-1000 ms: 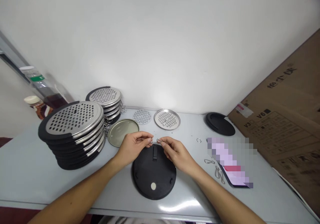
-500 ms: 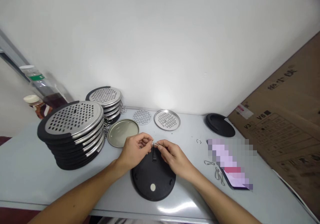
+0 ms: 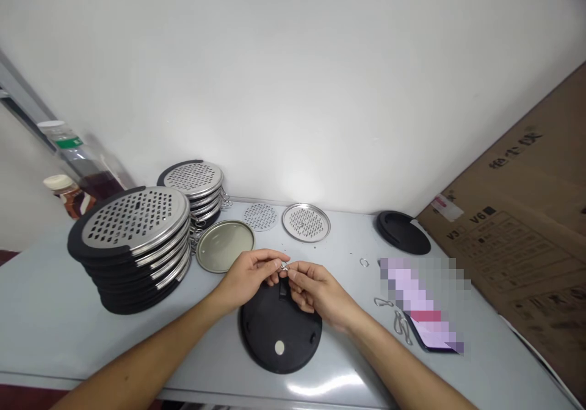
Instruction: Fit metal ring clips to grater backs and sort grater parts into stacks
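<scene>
Over a black disc (image 3: 280, 327) on the grey worktop (image 3: 206, 349), near centre, my left hand (image 3: 251, 276) and right hand (image 3: 319, 291) pinch small metal hardware (image 3: 284, 266).

We see matt black on the smooth round base (image 3: 279, 324); whether it is plastic or rubber, we cannot tell. The tiny fitting (image 3: 284, 266) gleams like metal. On the 2 stacks, front (image 3: 135, 218) and rear (image 3: 195, 178), we find silvery metal tops, satin between their holes, with matt black rims. The shallow dish (image 3: 226, 246) looks like smooth, softly reflective metal; the rimmed perforated plate (image 3: 306, 222) is brighter metal. Wire clips (image 3: 383, 302) and a ring (image 3: 364, 266) look like shiny metal. We read the table (image 3: 206, 361) as smooth and glossy, the wall (image 3: 293, 93) as smooth and matt, the carton (image 3: 526, 215) as dull cardboard, the tall bottle (image 3: 86, 163) as clear, glossy plastic.
</scene>
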The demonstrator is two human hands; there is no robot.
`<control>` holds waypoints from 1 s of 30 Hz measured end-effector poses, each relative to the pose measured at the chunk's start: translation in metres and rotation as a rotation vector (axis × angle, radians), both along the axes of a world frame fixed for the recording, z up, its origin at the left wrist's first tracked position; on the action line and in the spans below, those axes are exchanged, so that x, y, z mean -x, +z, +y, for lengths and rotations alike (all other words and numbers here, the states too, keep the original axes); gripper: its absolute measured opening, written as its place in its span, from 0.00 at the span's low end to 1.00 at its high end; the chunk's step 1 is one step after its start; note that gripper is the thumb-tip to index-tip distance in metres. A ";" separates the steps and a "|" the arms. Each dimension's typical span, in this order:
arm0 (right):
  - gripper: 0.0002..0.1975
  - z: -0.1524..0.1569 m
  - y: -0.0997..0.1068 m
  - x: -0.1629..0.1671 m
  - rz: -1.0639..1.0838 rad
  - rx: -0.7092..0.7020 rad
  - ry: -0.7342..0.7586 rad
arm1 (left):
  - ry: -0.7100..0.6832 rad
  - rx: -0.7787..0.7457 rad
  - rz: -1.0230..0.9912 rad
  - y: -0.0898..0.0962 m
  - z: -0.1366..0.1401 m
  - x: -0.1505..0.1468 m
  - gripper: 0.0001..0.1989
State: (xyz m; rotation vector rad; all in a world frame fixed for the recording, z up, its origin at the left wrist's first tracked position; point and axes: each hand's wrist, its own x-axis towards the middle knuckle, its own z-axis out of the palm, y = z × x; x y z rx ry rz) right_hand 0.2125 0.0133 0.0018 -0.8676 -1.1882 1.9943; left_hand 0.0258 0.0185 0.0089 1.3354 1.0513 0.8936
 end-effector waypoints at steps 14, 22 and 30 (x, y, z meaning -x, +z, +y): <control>0.16 0.000 0.004 0.000 0.035 0.074 0.021 | -0.125 0.076 -0.001 0.002 -0.002 0.005 0.19; 0.16 -0.001 0.000 -0.002 -0.107 -0.084 0.070 | -0.146 -0.180 0.122 0.006 -0.005 0.003 0.19; 0.19 -0.004 0.003 -0.002 -0.149 -0.089 0.107 | -0.176 -0.202 0.152 0.011 -0.003 0.006 0.16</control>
